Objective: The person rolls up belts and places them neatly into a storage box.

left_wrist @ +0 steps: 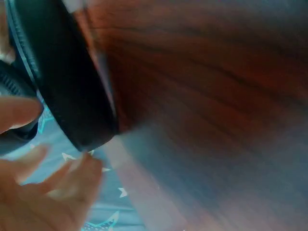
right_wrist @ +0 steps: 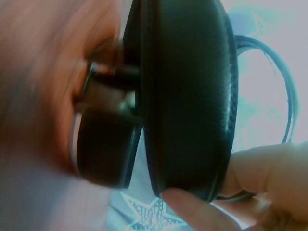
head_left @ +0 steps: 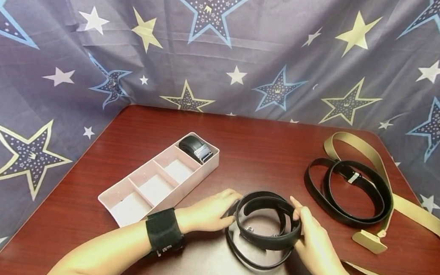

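Between both hands is a loosely coiled black leather belt (head_left: 268, 242), with several loops stacked and tilted above the table. My right hand (head_left: 314, 240) pinches the coil at its right side; the right wrist view shows fingers (right_wrist: 195, 209) at the edge of the wide black strap (right_wrist: 190, 96). My left hand (head_left: 207, 211) is at the coil's left side, thumb and fingers spread apart, fingertips at the belt. In the left wrist view its fingers (left_wrist: 72, 187) lie by the strap's lower end (left_wrist: 67, 82). Small metal parts glint inside the coil.
A pink tray (head_left: 179, 195) with several compartments stands at left; its far compartment holds a rolled black belt (head_left: 194, 147) with a silver buckle. At right lie another looped black belt (head_left: 328, 207) and a tan belt (head_left: 410, 208) hanging near the table's right edge. A star-patterned cloth (head_left: 217, 65) hangs behind.
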Demonstrator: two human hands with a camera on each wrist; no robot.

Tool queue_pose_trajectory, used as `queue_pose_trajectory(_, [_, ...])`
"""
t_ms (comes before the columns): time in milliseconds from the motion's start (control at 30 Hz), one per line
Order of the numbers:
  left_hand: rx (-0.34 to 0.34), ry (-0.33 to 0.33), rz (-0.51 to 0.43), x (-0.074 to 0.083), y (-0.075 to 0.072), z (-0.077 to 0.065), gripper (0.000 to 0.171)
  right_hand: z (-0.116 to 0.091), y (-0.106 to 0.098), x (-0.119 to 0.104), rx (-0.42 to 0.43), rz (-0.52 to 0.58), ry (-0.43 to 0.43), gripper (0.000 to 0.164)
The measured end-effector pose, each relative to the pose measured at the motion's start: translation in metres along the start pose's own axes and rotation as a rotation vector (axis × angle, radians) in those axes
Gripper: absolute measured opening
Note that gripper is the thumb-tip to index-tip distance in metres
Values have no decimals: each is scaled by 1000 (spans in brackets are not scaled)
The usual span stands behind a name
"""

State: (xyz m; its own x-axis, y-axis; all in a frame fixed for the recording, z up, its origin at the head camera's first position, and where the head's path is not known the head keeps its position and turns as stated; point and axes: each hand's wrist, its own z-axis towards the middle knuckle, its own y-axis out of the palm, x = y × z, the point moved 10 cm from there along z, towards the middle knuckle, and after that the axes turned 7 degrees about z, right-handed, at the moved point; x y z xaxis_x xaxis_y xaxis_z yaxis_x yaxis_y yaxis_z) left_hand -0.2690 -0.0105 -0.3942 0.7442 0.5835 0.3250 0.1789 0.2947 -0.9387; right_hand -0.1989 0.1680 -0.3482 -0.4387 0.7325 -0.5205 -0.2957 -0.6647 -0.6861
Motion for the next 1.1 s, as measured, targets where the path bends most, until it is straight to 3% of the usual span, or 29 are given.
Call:
queue_pose_trajectory(133, [-90,-60,-30,-11,14,-1,49,-5,3,-8,16,24,7,53])
queue_pose_trajectory(300, [-105,-54,-64,-18,15,0,37,-11,6,-19,44,49,23,51])
queue_pose_trajectory(367, [-78,-61,-69,-21,8,1,29,-13,7,-22,41,50,35,50])
queue_pose_trajectory(467, [1,-137,-101,-27,-12,3,25,-13,9,-25,37,45,35,51])
queue_pose_trajectory(533, [56,-205,-160,-30,-26,4,29,-13,9,-26,41,37,24,52])
queue_pose_trajectory(600, [63,-247,-240,-29,-35,7,32,-13,10,-28,43,28,10,53])
queue_pose_trajectory(733, [-83,-214,-304,-15,-33,19,38,-13,12,-28,35,23,-8,54])
queue_pose_trajectory(867, [-223,-140,-224,-4,-20,30,42,-12,14,-30,25,25,-8,54])
queue_pose_trajectory(967, [-251,-105,-160,-1,-14,34,35,-12,16,-32,25,18,-19,53])
queue_pose_trajectory(1100, [-252,-68,-135,3,-11,36,12,-12,14,-35,46,11,-46,53])
